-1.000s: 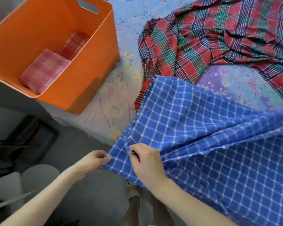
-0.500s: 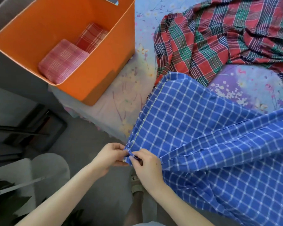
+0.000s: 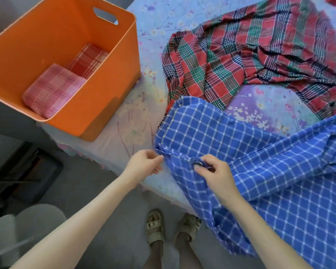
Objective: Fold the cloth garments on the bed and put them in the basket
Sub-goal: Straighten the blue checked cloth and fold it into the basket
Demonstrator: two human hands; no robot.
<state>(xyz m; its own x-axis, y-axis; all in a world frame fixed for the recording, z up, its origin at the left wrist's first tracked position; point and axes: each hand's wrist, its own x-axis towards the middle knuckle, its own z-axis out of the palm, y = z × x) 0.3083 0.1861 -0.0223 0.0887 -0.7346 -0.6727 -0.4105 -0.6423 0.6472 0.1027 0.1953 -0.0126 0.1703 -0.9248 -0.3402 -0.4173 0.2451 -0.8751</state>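
Nearest, two sandalled feet (image 3: 171, 228) stand on the floor by the bed (image 3: 136, 121). The right hand (image 3: 214, 174) pinches a bunched fold of the blue cloth (image 3: 260, 162), which drapes over the bed's edge. The left hand (image 3: 144, 165) is beside the cloth's corner, fingers loosely curled; whether it grips the hem I cannot tell. Beyond lies the crumpled red cloth (image 3: 241, 55). The basket (image 3: 109, 90) sits on the bed's corner with two folded cloths (image 3: 52, 90) inside.

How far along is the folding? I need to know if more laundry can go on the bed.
Two folded red-checked cloths lie in the orange basket. The right hand pinches the unfolded blue checked cloth; the left hand is at its edge. The red-green plaid cloth lies crumpled, untouched.
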